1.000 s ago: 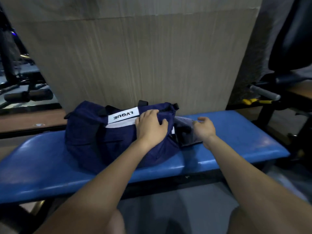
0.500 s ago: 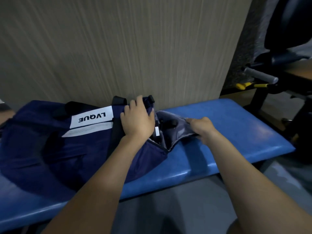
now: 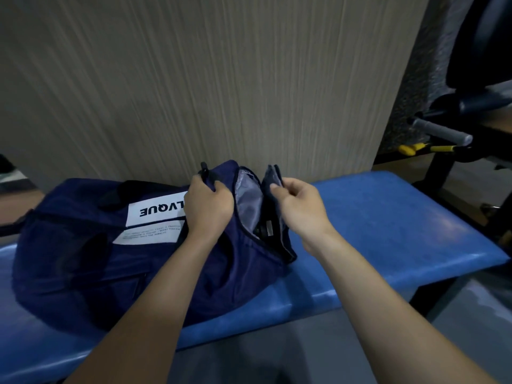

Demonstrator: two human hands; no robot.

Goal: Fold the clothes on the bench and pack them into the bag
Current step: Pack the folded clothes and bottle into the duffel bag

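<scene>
One bag (image 3: 83,259), one bench (image 3: 388,231), two hands (image 3: 210,206).

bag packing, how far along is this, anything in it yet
Early. Done: the bag lies on the bench with its end pocket open, grey lining showing. In hand: the left hand grips the bag's end, the right hand holds the pocket flap back. Left: no loose clothes are in view; folding and packing are not shown done.
</scene>
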